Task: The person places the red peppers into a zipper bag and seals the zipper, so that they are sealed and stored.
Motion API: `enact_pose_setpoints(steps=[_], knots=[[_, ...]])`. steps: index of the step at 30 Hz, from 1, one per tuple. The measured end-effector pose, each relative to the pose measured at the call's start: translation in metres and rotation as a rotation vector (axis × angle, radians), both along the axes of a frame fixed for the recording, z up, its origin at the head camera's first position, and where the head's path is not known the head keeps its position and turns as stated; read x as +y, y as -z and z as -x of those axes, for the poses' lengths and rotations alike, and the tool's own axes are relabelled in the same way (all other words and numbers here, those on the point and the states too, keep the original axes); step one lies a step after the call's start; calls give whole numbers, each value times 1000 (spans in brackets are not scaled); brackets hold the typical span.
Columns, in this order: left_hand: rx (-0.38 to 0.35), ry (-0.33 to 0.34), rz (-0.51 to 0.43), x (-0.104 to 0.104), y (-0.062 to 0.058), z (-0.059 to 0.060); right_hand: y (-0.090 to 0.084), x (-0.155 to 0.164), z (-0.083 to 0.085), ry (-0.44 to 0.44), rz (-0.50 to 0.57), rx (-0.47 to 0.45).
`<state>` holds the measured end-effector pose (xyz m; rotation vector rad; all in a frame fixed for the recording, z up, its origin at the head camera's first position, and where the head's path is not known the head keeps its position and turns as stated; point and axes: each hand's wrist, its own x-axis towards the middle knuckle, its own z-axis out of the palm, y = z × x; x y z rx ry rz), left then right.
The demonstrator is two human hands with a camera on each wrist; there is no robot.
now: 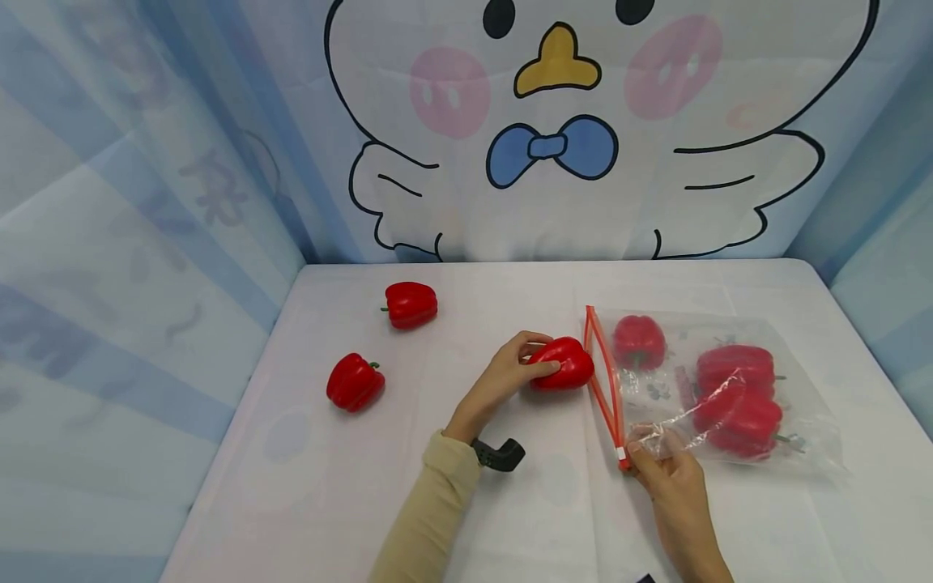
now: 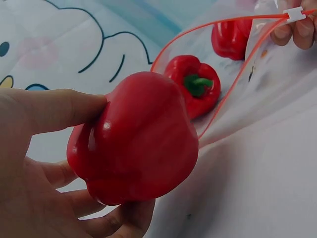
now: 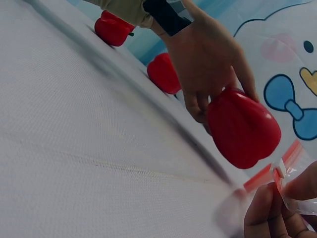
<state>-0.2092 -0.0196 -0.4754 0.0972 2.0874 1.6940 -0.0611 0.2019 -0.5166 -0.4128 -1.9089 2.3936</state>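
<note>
While both hands work at the bag's mouth, the scene reads as follows.

Left hand [image 1: 506, 374]: reaches in from the lower middle with a beige sleeve [image 1: 430, 506] and a black wrist mount; the forearm angles up and to the right, the wrist bent toward the bag.
Left grip: thumb on top and fingers curled under and behind a red bell pepper [image 1: 561, 363], clasping it firmly; in the left wrist view the thumb [image 2: 54, 109] lies along the pepper's upper side and the fingertips wrap beneath it.
Held pepper: raised just off or at the tabletop [image 1: 306, 478], I cannot tell which; it sits directly before the bag's mouth, still outside it.
Right hand [image 1: 666, 474]: comes up from the bottom edge, forearm bare, fingers bunched upward.
Right grip: fingertips [image 3: 262, 210] pinch the near corner of the bag beside the white slider [image 1: 624, 464], closed tight on the plastic.
Zip bag [image 1: 729, 389]: clear, with a red seal strip [image 1: 601, 376] gaping open toward the left grip; it lies flat, stretching away from the right grip to the right.
Peppers in bag: three red ones, one [image 1: 639, 342] just inside the mouth, two [image 1: 736, 401] deeper in, beyond the right grip.
Loose peppers: one [image 1: 411, 304] beyond and left of the left grip, another [image 1: 355, 382] well to its left, both resting on the tabletop.
Backdrop: a cartoon bird [image 1: 557, 121] with a blue bow tie.
</note>
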Motion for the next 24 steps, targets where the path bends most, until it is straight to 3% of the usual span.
enact_pose_setpoints(steps=[12, 24], knots=[[4, 35, 22, 22, 3, -2, 0, 0, 0, -4, 8, -4], [3, 55, 41, 31, 3, 0, 0, 0, 0, -7, 9, -1]])
